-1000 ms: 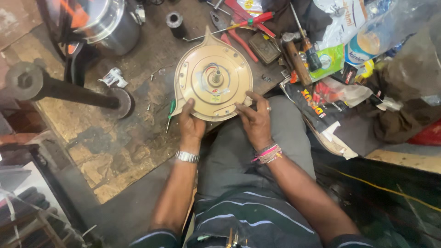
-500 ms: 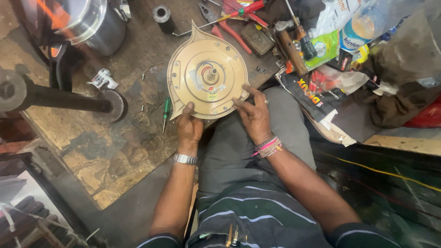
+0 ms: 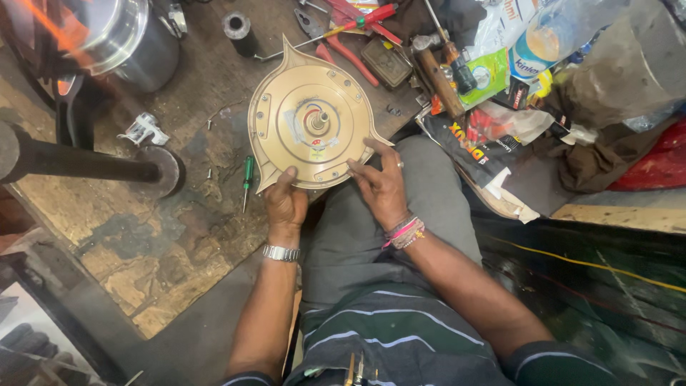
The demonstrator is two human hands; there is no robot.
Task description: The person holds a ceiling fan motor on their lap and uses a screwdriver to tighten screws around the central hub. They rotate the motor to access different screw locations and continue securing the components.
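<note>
A round gold-coloured fan motor housing point(image 3: 309, 120) with three pointed lugs and a short shaft at its middle lies flat on the floor in front of my knees. My left hand point(image 3: 284, 202) grips its near rim at the lower left, thumb on top. My right hand point(image 3: 381, 187) holds the near rim at the lower right, fingers spread over the cover's edge. A metal watch sits on my left wrist and coloured bands on my right wrist.
A green-handled screwdriver point(image 3: 247, 174) lies left of the housing. Red-handled pliers point(image 3: 341, 50), a hammer point(image 3: 436, 68) and packets clutter the floor beyond. A steel pot point(image 3: 121, 39) stands far left, above a dark metal shaft with a flange point(image 3: 107, 166).
Both hands keep their grip on the housing's near rim. The view has drifted, so the housing and tools sit slightly lower and further left than before.
</note>
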